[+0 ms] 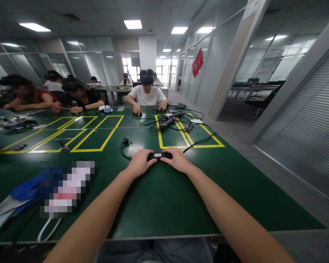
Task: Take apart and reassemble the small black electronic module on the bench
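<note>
Both hands grip a black corded device (157,156) with a white label on top, held at the green table (164,204). My left hand (141,160) is wrapped round its left end, and my right hand (177,159) round its right end. The thumbs press on the side facing me; what kind of device it is, I cannot tell. From beside my left hand a black cord curves up to a plug (125,141). Another black cable (200,141) runs off to the right beyond my right hand.
Several black corded tools (167,122) lie tangled inside yellow tape outlines (160,137). Opposite sits a person in a white shirt (146,95); others sit at the left. Blue-and-grey fabric (19,195) and a blurred-out item (68,188) with a white loop lie at left.
</note>
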Demonstrator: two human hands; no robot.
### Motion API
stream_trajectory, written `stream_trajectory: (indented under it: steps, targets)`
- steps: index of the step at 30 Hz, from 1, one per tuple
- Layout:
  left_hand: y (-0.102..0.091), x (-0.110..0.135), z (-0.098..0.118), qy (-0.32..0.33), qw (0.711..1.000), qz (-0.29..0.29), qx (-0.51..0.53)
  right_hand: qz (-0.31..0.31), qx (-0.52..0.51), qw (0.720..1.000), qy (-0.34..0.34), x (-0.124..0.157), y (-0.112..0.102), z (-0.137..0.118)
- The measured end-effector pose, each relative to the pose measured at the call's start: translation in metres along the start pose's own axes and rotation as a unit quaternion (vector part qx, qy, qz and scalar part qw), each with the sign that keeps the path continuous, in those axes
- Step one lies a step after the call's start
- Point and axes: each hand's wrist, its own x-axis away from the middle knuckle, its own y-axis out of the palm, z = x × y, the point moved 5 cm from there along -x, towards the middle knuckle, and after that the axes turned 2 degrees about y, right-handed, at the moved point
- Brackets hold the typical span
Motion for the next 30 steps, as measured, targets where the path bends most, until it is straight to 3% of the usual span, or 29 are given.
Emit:
stream_trajectory:
  steps: [12,19,25,30]
  targets:
    - [0.001,0.008,0.006,-0.019,0.996,0.023,-0.088,0.02,0.048,0.999,-0.003,0.005,-0.001,-0.01]
    - [-0.01,0.008,0.0,-0.073,0.991,0.064,-0.09,0.048,0.11,0.991,0.053,0.009,-0.011,-0.014]
    - [-0.008,0.008,0.001,-0.06,0.994,0.055,-0.078,0.035,0.115,0.989,0.082,0.007,-0.009,-0.009]
    - [-0.008,0.009,0.002,-0.053,0.993,0.081,-0.074,0.027,0.101,0.988,0.115,0.005,-0.01,-0.006]
